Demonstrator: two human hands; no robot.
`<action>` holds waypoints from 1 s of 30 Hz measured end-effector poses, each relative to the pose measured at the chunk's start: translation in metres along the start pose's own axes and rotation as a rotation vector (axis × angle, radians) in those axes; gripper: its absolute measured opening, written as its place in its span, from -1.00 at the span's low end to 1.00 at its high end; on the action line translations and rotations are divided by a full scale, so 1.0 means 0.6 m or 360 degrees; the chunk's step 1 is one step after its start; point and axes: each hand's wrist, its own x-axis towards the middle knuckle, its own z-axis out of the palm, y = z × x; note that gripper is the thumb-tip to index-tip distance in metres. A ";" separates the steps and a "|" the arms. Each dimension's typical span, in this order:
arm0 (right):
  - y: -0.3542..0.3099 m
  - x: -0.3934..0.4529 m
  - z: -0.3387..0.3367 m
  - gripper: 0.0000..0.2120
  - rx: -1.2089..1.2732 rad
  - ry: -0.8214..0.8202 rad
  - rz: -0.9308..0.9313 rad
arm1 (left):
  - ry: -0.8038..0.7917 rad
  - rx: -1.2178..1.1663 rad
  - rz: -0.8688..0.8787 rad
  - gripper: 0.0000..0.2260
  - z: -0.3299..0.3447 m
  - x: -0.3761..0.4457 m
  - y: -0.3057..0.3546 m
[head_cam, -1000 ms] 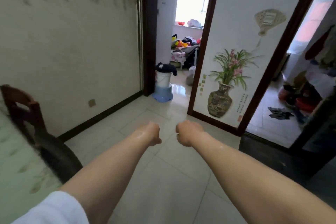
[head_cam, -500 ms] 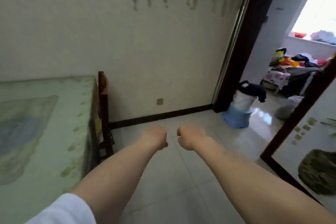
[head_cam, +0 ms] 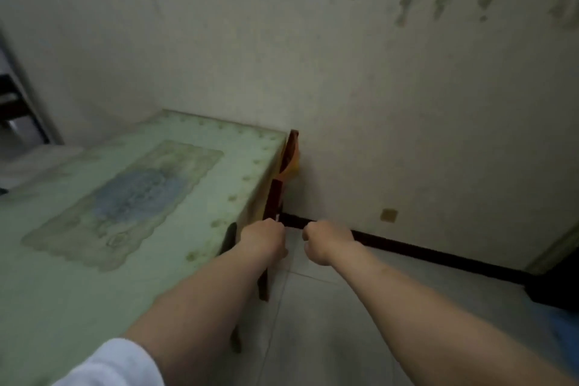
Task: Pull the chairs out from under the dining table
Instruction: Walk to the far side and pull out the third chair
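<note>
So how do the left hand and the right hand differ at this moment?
The left hand overlaps the dark wooden chair tucked at the table end; whether it touches is unclear. The right hand is over bare floor, apart from the chair. Both are closed fists, level, holding nothing visible.

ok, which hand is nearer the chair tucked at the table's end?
Left. The left hand is right at the chair back; the right hand is beside it over the floor.
</note>
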 end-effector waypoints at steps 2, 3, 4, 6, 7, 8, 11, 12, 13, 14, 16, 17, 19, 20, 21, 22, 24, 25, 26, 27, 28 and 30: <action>-0.014 0.048 -0.008 -0.72 -0.0018 -0.0028 -0.0172 | 0.0006 -0.0050 -0.0131 -0.67 0.002 0.020 -0.025; -0.023 0.069 -0.014 -0.72 -0.0031 -0.0036 -0.0263 | 0.0021 -0.0066 -0.0216 -0.67 0.002 0.029 -0.038; -0.031 0.093 -0.017 -0.74 -0.0058 -0.0033 -0.0373 | 0.0024 -0.0084 -0.0314 -0.66 0.003 0.034 -0.048; -0.049 0.131 -0.025 -0.79 -0.0133 -0.0013 -0.0571 | -0.0006 -0.0150 -0.0506 -0.66 -0.002 0.035 -0.064; -0.058 0.146 -0.029 -0.82 -0.0169 -0.0011 -0.0678 | -0.0011 -0.0196 -0.0612 -0.66 -0.005 0.031 -0.070; -0.067 0.156 -0.034 -0.83 -0.0193 -0.0014 -0.0787 | 0.0000 -0.0233 -0.0708 -0.67 -0.004 0.027 -0.075; -0.086 0.177 -0.039 -0.85 -0.0309 -0.0028 -0.1074 | -0.0002 -0.0336 -0.0996 -0.67 0.002 -0.002 -0.075; -0.092 0.182 -0.037 -0.86 -0.0335 -0.0029 -0.1136 | -0.0024 -0.0337 -0.1072 -0.67 0.005 -0.013 -0.074; -0.100 0.184 -0.036 -0.86 -0.0349 -0.0044 -0.1199 | -0.0044 -0.0343 -0.1158 -0.66 0.009 -0.026 -0.073; -0.108 0.185 -0.034 -0.85 -0.0362 -0.0063 -0.1261 | -0.0064 -0.0350 -0.1238 -0.66 0.014 -0.037 -0.073; -0.126 0.184 -0.027 -0.83 -0.0390 -0.0101 -0.1390 | -0.0082 -0.0384 -0.1400 -0.64 0.024 -0.062 -0.072; -0.139 0.180 -0.020 -0.82 -0.0398 -0.0110 -0.1464 | -0.0086 -0.0406 -0.1484 -0.64 0.030 -0.078 -0.072; -0.154 0.171 -0.009 -0.82 -0.0404 -0.0115 -0.1544 | -0.0093 -0.0421 -0.1579 -0.65 0.045 -0.098 -0.079; -0.163 0.168 -0.004 -0.82 -0.0420 -0.0123 -0.1586 | -0.0109 -0.0434 -0.1623 -0.66 0.054 -0.107 -0.082; -0.170 0.166 -0.001 -0.82 -0.0439 -0.0135 -0.1620 | -0.0129 -0.0453 -0.1660 -0.67 0.061 -0.114 -0.084; -0.178 0.166 0.001 -0.82 -0.0456 -0.0140 -0.1651 | -0.0145 -0.0470 -0.1688 -0.68 0.066 -0.120 -0.087; -0.191 0.161 0.007 -0.88 -0.0495 -0.0149 -0.1705 | -0.0170 -0.0491 -0.1728 -0.69 0.078 -0.131 -0.095; -0.196 0.158 0.008 -0.91 -0.0520 -0.0147 -0.1724 | -0.0171 -0.0499 -0.1743 -0.69 0.083 -0.135 -0.098; -0.201 0.157 0.011 -0.93 -0.0542 -0.0139 -0.1732 | -0.0167 -0.0505 -0.1755 -0.70 0.087 -0.137 -0.101; -0.206 0.157 0.014 -0.92 -0.0563 -0.0134 -0.1733 | -0.0158 -0.0508 -0.1763 -0.71 0.091 -0.139 -0.103; -0.213 0.156 0.017 -0.91 -0.0585 -0.0128 -0.1738 | -0.0146 -0.0512 -0.1762 -0.71 0.096 -0.142 -0.106; -0.231 0.153 0.025 -0.94 -0.0628 -0.0119 -0.1748 | -0.0145 -0.0536 -0.1770 -0.72 0.106 -0.147 -0.112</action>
